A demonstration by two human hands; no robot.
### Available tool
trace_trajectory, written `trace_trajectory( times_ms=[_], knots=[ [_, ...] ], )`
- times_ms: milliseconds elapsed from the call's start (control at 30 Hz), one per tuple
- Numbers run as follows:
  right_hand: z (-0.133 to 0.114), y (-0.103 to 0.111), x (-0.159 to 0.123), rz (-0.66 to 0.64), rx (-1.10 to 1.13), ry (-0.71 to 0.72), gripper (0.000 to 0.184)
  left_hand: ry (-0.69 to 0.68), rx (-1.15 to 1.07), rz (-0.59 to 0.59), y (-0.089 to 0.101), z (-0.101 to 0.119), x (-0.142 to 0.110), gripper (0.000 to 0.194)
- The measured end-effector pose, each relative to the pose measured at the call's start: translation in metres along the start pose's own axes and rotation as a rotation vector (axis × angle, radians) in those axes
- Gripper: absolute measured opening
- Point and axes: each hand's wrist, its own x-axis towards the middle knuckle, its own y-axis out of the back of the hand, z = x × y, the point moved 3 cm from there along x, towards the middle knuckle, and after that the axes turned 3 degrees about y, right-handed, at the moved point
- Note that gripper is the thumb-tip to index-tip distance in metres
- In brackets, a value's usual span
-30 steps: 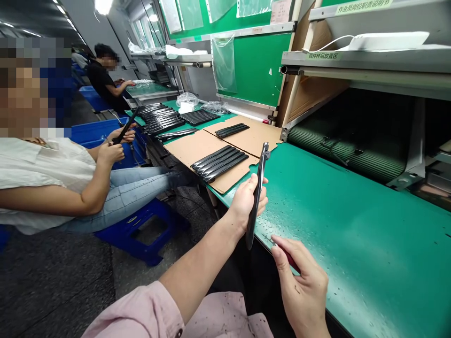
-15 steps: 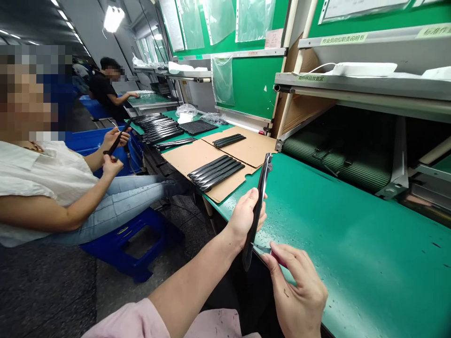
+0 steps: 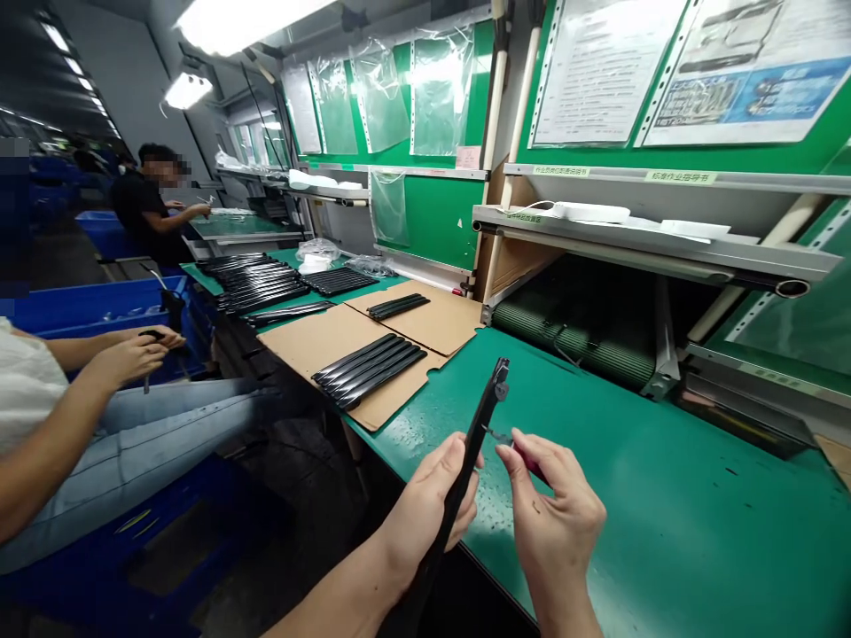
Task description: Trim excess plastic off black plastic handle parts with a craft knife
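My left hand (image 3: 429,509) is wrapped round a long black plastic strip (image 3: 480,425), held on edge and slanting up to the right over the front edge of the green bench mat (image 3: 665,496). Right beside it, my right hand (image 3: 555,509) pinches a small tool with a red handle (image 3: 532,463). The tool's thin metal tip (image 3: 500,435) touches the strip just below its upper end.
Brown cardboard sheets (image 3: 319,335) to the left carry rows of black strips (image 3: 369,368). More strips (image 3: 253,282) lie farther along the bench. A seated person (image 3: 80,416) at the left holds a black part. Another person (image 3: 150,208) works far back. A shelf (image 3: 638,235) overhangs the bench.
The camera has tilted up. My hands and the strip have dropped lower in view, and my right hand has moved up along the strip, bringing the tool tip near its upper end.
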Motion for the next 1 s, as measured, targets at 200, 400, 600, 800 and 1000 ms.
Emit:
trace_trajectory(
  times_ms=[200, 400, 600, 800, 1000],
  knots=[
    [0.008, 0.009, 0.011, 0.234, -0.042, -0.085, 0.015, 0.032, 0.054, -0.019, -0.004, -0.005, -0.010, 0.035],
    [0.016, 0.025, -0.003, 0.038, 0.089, -0.269, 0.021, -0.088, 0.147, -0.086, 0.004, 0.002, 0.000, 0.026],
    [0.001, 0.034, -0.023, -0.510, 0.113, -0.322, 0.017, -0.669, 0.130, 0.084, 0.011, 0.042, 0.005, 0.026],
    [-0.020, 0.023, -0.026, -0.610, -0.002, -0.103, 0.017, -0.891, 0.206, 0.179, 0.007, 0.047, -0.004, 0.048],
    [-0.027, 0.010, -0.027, -0.639, -0.123, 0.057, 0.020, -0.944, 0.266, 0.244, 0.007, 0.039, -0.009, 0.052]
  ],
)
